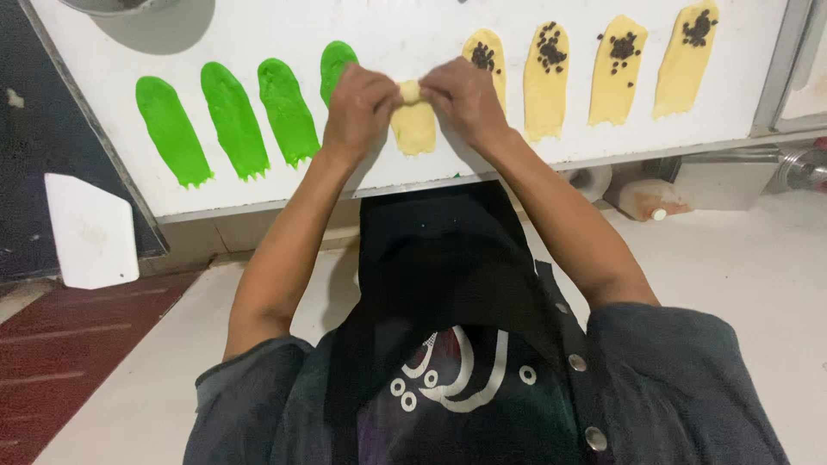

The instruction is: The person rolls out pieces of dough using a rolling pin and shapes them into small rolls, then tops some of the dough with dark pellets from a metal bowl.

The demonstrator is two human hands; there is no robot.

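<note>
Nearest of all is the person's dark apron [448,284] over a grey top, low in the middle of the view. Two bare arms reach away from it toward the white board [258,34].

To the left, down on the floor, a flat white scraper [90,228] leans by the dark side. To the right, under the board's near edge, a small plastic bottle [650,200] lies on its side on the pale floor. There is open floor on both sides of the arms.

The board's near edge runs just past the elbows. Past that edge, the left hand [360,108] and the right hand [465,96] meet close together — the fingers of both pinch the rolled far end of a yellow dough strip [414,125]. The flat near end of the strip lies on the board, close to the near edge.

Left of the hands lie four green dough strips [233,116] in a row, with white gaps between them; the last one is partly hidden behind the left hand. Right of the hands lie four more yellow strips [616,69], each with dark chips [622,47] at its far end — the nearest one touches the right hand's knuckles.

At the far left edge sits a metal bowl [112,5], mostly cut off.
</note>
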